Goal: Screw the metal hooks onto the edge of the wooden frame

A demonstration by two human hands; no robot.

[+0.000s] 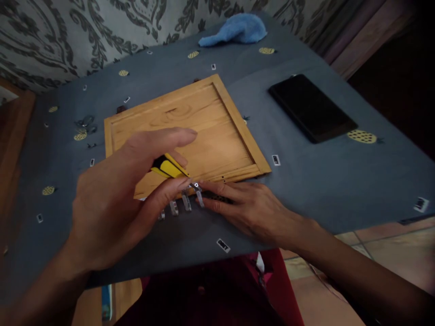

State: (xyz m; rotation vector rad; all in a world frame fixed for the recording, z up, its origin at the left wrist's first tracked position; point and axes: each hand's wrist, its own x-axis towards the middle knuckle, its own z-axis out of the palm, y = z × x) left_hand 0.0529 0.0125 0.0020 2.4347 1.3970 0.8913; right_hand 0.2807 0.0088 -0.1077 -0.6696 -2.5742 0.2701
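My left hand (117,192) is closed round a yellow and black screwdriver (168,166), its tip pointing down and right at a screw by the near edge of a framed wooden board (190,117). Along that edge several small shiny hooks (186,202) stand in a row. My right hand (249,206) rests at the same edge, with its fingertips pinching the rightmost hook (199,197). To the right of that hook, small dark holes (223,178) show in the frame. My left fingers hide the board's near left part.
Small metal pieces (86,122) lie left of the board on a grey-blue patterned tablecloth (163,77). A black phone or tablet (311,108) lies to the right. At the back is a blue cloth (238,30), near the patterned wall (112,22).
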